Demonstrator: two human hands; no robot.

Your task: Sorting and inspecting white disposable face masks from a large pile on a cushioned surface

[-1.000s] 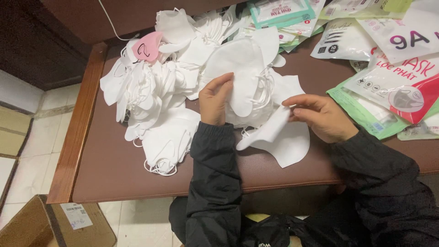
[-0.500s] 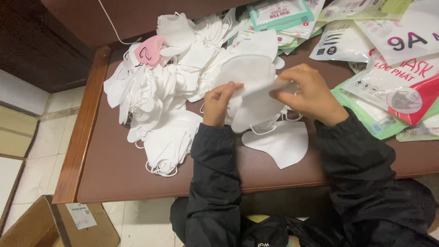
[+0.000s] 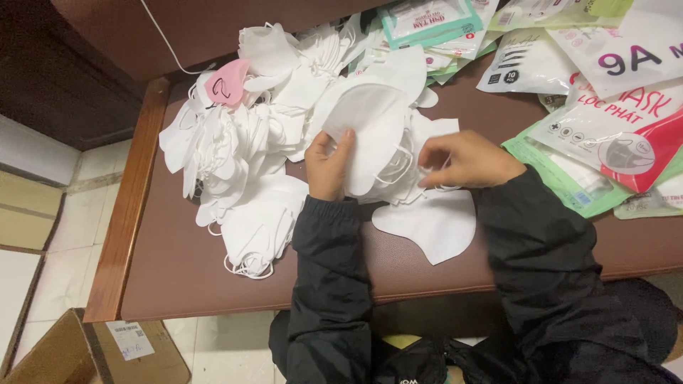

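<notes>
So, big brown table w/ a wood edge strip on its left side. Across the top-left of it sprawls a pile of loose white masks, ear loops tangled, w/ one pink mask on top near the far edge. Top right: packets of packaged masks, overlapping, white, green and red. Cardboard box on the floor, bottom left.

Centre: a white mask held up off the table, tilted, inner side facing the camera. Left hand clamps its lower left edge, thumb in front, fingers behind. Right hand sits just beside the mask's right edge, fingers pinched together at the ear loop; can't tell if it really grips the loop. Mask lies between both hands, above the left one.

Smallest bit: another flat mask on the table right below the right hand, near the front edge.
</notes>
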